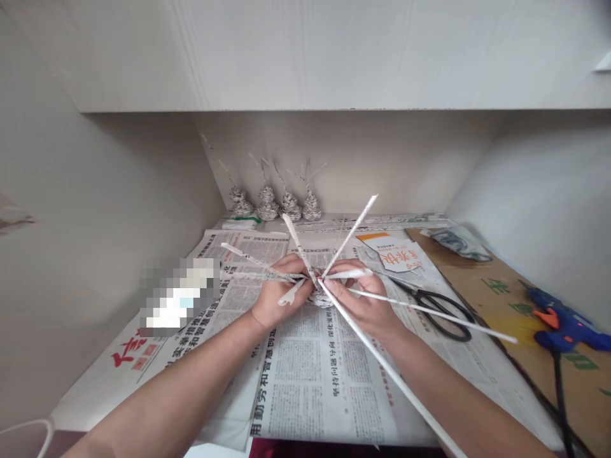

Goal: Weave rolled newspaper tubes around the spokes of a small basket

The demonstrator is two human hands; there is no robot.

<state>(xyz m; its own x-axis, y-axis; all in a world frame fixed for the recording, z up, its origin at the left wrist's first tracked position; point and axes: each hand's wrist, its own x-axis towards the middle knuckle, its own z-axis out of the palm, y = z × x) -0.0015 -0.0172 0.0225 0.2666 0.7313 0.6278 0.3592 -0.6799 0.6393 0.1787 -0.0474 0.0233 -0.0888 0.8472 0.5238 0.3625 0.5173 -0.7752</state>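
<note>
Between my two hands is a small woven paper piece (321,298), made of rolled newspaper, with several paper tubes fanning out from its top. My left hand (282,291) is closed around its left side, among the tubes pointing left. On the other side my right hand (365,299) is closed too, its thumb and fingers at the point where the tubes meet. One long white paper tube (382,362) runs from there down toward my right forearm. Part of the woven body is hidden behind my fingers.
Newspaper sheets (305,381) cover the table. Black-handled scissors (443,315) lie right of my right hand. Farther right, a blue glue gun (566,321) rests on cardboard (506,286). Several woven paper gourds (311,205) stand at the back wall, beneath an overhanging shelf (334,63).
</note>
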